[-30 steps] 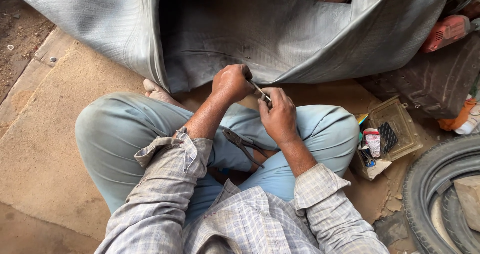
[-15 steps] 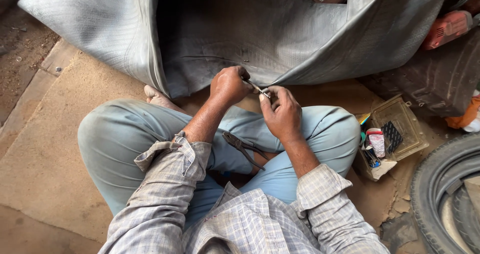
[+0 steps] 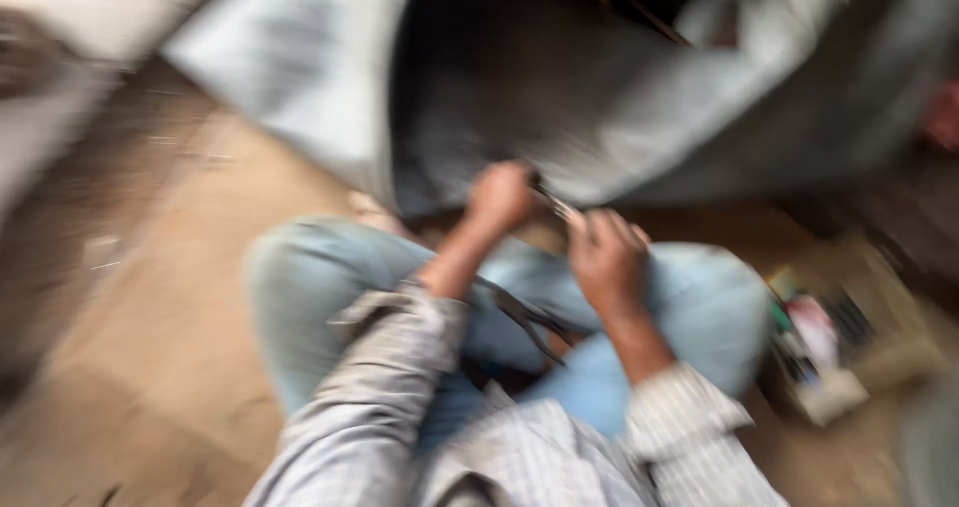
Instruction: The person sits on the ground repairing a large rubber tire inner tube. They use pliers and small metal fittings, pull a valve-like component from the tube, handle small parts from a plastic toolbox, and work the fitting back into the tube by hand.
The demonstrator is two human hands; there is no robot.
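Two hands at frame centre, head view, heavily blurred. My left hand [image 3: 502, 195] and right hand [image 3: 607, 259] are both closed on a thin metal tool [image 3: 555, 205] against the grey tyre [image 3: 639, 97] above. Pliers [image 3: 529, 317] lie on my lap. Lower right: open box [image 3: 849, 347] of small coloured packages, indistinct.

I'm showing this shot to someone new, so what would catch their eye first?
First, the two hands meeting at the picture's middle: the left hand and right hand both close on a small thin metal tool at the edge of a big grey rubber sheet that fills the top. Below them lie light blue trousers, and a small open box of bits sits at right; everything is motion-blurred.
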